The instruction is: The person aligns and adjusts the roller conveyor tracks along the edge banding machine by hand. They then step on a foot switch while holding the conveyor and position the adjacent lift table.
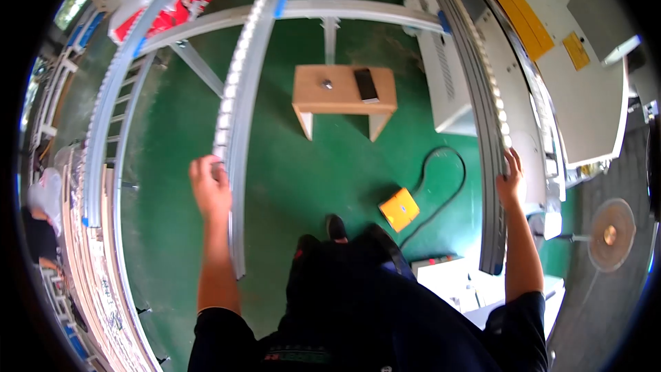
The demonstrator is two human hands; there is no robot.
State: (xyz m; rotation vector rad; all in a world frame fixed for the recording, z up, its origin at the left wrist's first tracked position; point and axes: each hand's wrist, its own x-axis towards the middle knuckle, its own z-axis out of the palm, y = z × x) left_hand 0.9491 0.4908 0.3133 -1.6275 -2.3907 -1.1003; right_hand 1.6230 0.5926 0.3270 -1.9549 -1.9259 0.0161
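Green flooring (330, 179) is being spanned by the left rail (242, 110) and the right rail (491, 213), long axes running forward. Each outer edge is being touched by its nearer grip, left hand (212, 189) and right hand (511, 182), fingers curled inward; whether either rail is being clasped cannot be told.

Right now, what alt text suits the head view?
A person's left hand and right hand are at two metal rails over a green floor. Between the rails are a wooden stool bearing a dark object, and a yellow box.
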